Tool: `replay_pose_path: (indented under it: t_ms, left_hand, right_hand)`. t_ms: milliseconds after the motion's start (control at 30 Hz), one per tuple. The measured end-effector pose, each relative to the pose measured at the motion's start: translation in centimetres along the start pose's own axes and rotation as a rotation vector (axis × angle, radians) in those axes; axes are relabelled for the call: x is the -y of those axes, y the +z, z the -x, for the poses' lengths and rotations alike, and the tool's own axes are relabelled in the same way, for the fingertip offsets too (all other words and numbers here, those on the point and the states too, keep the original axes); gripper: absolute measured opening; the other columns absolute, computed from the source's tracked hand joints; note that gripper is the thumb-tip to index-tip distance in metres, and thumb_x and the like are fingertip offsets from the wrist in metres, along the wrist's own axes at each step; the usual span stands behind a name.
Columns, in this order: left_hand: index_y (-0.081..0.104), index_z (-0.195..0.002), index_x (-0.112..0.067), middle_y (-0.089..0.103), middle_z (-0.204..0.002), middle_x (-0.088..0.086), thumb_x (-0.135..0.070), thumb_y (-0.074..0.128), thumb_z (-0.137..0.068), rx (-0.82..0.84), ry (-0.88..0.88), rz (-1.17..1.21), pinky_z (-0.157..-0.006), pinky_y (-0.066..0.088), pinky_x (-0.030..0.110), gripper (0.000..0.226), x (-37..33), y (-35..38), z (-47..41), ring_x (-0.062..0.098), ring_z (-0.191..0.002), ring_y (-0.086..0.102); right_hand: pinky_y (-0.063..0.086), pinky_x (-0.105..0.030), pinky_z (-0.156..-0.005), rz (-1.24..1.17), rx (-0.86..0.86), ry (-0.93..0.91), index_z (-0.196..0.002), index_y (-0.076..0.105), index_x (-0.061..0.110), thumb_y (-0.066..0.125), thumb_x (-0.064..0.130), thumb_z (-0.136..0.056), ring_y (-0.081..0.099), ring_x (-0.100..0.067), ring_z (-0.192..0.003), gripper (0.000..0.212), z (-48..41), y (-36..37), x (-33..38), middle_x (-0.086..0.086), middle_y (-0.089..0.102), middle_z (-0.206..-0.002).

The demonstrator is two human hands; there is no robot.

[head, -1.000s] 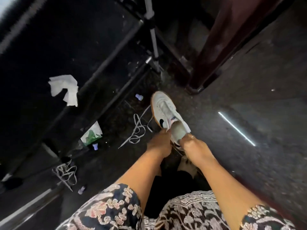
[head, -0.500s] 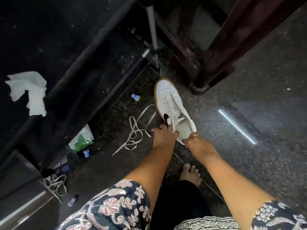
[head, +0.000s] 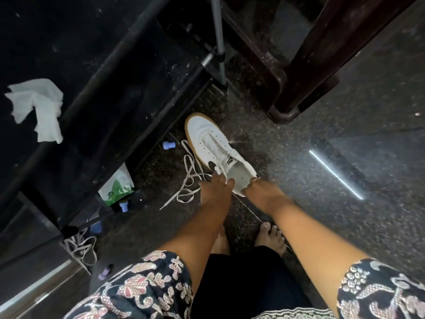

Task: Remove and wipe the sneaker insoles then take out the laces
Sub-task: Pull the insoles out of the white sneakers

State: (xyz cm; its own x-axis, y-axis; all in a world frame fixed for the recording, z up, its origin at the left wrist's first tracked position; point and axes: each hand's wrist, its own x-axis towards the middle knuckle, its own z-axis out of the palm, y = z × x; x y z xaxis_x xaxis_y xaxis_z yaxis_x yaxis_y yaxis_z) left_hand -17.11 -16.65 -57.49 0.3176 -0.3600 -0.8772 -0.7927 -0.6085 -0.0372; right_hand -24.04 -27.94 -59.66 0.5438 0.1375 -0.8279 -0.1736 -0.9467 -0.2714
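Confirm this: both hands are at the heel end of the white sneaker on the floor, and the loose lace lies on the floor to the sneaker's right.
One thing is wrong: the side. In the head view the loose lace lies to the left of the white sneaker, not its right. The left hand and right hand are indeed at its heel end, on the floor.
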Motion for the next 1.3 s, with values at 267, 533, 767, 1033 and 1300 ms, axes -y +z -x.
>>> replay_pose_path:
  t_ms: [267,533,767,1033,1300]
  left_hand:
    - [0.012,-0.147,-0.024,0.008,-0.158,0.003,-0.011,0.051,-0.090,-0.021,0.066,0.009,-0.107,0.031,0.052,0.070,-0.4,1.3,1.0,0.021,-0.147,-0.002]
    - [0.011,-0.149,-0.027,0.004,-0.159,-0.002,-0.014,0.050,-0.090,-0.053,0.096,0.107,-0.110,0.029,0.050,0.071,-2.1,0.9,1.0,0.019,-0.147,0.000]
    - [0.006,-0.151,-0.023,0.000,-0.160,-0.004,-0.009,0.051,-0.089,-0.063,0.107,0.149,-0.112,0.025,0.050,0.078,-1.7,-1.0,1.1,0.017,-0.147,0.001]
    - [0.028,-0.147,-0.024,0.013,-0.159,-0.006,-0.011,0.049,-0.087,-0.326,0.093,0.725,-0.113,0.030,0.038,0.065,1.8,-7.6,9.9,0.019,-0.144,0.021]
    - [0.068,-0.100,-0.007,0.063,-0.109,0.002,-0.002,0.047,-0.085,-1.689,0.089,0.941,-0.092,0.048,0.031,0.026,10.5,-24.4,36.0,0.012,-0.109,0.057]
  right_hand:
    - [0.045,-0.039,-0.094,-0.129,-0.036,0.123,-0.126,0.053,0.014,0.035,0.004,-0.094,0.050,-0.032,-0.116,0.038,2.0,3.3,2.3,-0.017,0.051,-0.122]
    - [0.048,-0.040,-0.088,-0.258,-0.037,0.239,-0.126,0.051,0.016,0.036,0.001,-0.091,0.051,-0.032,-0.113,0.041,3.6,4.3,2.1,-0.016,0.051,-0.120]
    - [0.049,-0.039,-0.088,-0.315,-0.047,0.306,-0.122,0.056,0.014,0.041,0.006,-0.094,0.053,-0.029,-0.114,0.032,2.3,2.4,1.3,-0.013,0.054,-0.123]
    - [0.049,-0.034,-0.083,-0.472,-0.171,0.193,-0.130,0.049,0.022,0.046,0.026,-0.096,0.057,-0.031,-0.108,0.035,10.2,-6.1,4.9,-0.012,0.058,-0.122]
    - [0.048,-0.024,-0.084,-0.614,-1.454,-0.226,-0.109,0.065,0.022,0.051,0.021,-0.093,0.057,-0.006,-0.095,0.021,29.1,-33.9,16.7,0.008,0.068,-0.100]
